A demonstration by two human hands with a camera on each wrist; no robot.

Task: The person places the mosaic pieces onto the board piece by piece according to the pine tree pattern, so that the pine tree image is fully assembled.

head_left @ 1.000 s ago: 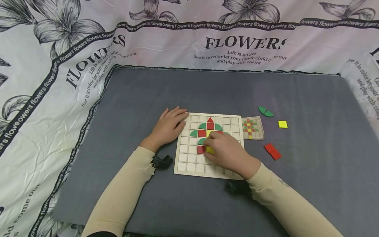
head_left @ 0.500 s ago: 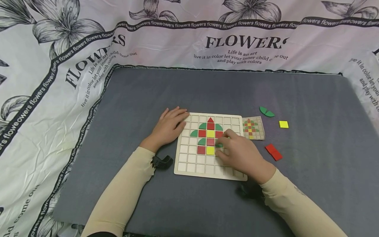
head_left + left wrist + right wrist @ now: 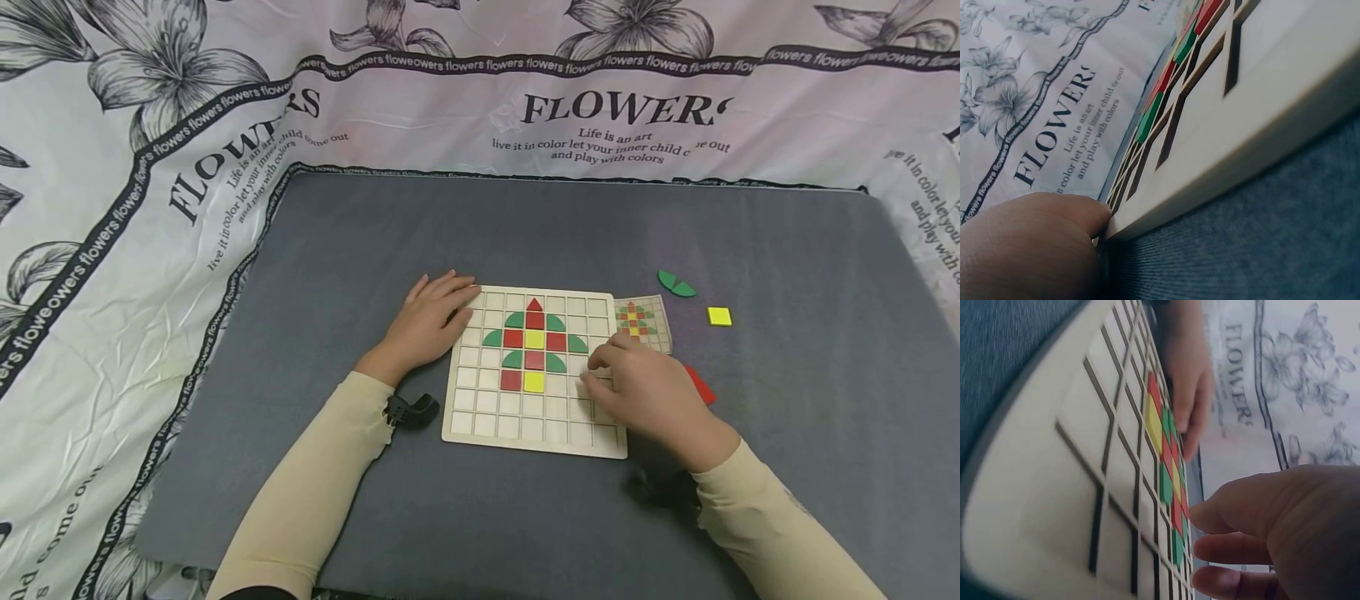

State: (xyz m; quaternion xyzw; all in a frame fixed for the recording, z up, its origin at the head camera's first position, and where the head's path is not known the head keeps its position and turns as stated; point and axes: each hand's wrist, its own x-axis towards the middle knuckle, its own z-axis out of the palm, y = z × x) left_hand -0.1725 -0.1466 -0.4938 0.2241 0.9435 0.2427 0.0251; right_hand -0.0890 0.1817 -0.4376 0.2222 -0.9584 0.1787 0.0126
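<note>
A wooden grid board (image 3: 480, 421) lies on the grey table, with red, yellow and green tiles set in its cells in a tree-like pattern. My left hand (image 3: 433, 321) rests on the board's far left corner, fingers extended; in the left wrist view its thumb (image 3: 1054, 225) meets the edge. Over the board's right side hovers my right hand (image 3: 652, 396). Its loosely bent fingers (image 3: 1232, 548) hold nothing in the right wrist view. Beneath its far side a pattern card (image 3: 662, 321) is partly covered.
Right of the board lie two green quarter-round tiles (image 3: 682, 288), a yellow square tile (image 3: 719, 317) and a red tile (image 3: 701, 386) partly behind the right hand. A flower-printed cloth (image 3: 420, 117) hangs along the table's far and left sides.
My right hand has drawn away to the right from the board's middle, uncovering a green tile beside the centre red one. The left hand has stayed in place.
</note>
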